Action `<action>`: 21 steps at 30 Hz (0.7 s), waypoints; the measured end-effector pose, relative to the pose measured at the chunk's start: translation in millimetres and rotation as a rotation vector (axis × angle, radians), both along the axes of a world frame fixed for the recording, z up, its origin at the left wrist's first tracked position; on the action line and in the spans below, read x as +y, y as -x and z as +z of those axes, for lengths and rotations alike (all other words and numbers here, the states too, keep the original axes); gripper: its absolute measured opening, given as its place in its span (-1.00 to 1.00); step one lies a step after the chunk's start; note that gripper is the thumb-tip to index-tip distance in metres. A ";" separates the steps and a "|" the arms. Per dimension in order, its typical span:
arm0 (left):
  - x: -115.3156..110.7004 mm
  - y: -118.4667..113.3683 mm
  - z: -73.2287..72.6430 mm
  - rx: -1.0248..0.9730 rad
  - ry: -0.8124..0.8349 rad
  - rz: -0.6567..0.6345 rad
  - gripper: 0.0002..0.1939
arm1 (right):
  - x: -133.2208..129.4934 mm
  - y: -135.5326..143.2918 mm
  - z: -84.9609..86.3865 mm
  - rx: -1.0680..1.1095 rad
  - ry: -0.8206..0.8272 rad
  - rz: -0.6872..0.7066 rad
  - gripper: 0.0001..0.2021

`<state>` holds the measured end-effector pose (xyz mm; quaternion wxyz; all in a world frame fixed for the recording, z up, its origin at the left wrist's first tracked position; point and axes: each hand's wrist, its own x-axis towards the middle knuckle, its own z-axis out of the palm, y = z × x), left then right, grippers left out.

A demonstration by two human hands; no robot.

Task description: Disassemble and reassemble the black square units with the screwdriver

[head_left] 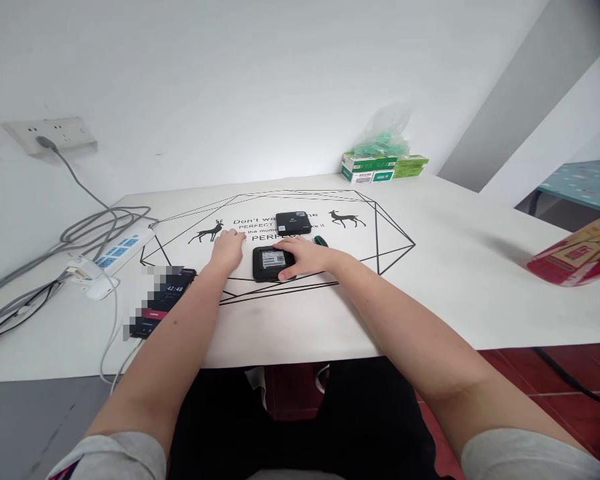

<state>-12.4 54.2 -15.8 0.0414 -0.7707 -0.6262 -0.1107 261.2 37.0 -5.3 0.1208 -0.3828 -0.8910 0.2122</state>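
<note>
A black square device (pixel 266 264) with a white printed label lies on the table in front of me. My right hand (pixel 303 257) grips its right side, thumb along the near edge and fingers along the far one. To the left of it, my left hand (pixel 229 248) rests on the table beside a printed deer, fingers loosely out and holding nothing. A flat black square piece (pixel 293 223) with small markings lies just behind the device. Partly hidden beyond my right hand is a small dark green and black object (pixel 321 241), perhaps a tool handle.
A phone (pixel 166 305) lies by my left forearm. Further left are a white power strip (pixel 125 251), coiled grey cables and a white charger. Green boxes (pixel 370 168) topped by a plastic bag (pixel 384 137) stand against the wall. A red and yellow package (pixel 577 253) is at right.
</note>
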 end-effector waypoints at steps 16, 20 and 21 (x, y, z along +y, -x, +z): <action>0.1 -2.6 5.4 -0.079 0.031 -0.024 -0.75 | 1.9 -1.8 -4.6 -0.032 -0.018 0.012 0.01; -4.5 -10.1 8.7 -0.224 0.025 -0.029 -0.74 | 2.2 4.6 -8.4 0.118 -0.155 -0.051 -0.38; -6.5 -13.7 9.6 -0.285 0.035 -0.048 -0.74 | 1.5 7.2 -8.1 0.206 -0.207 -0.086 -0.53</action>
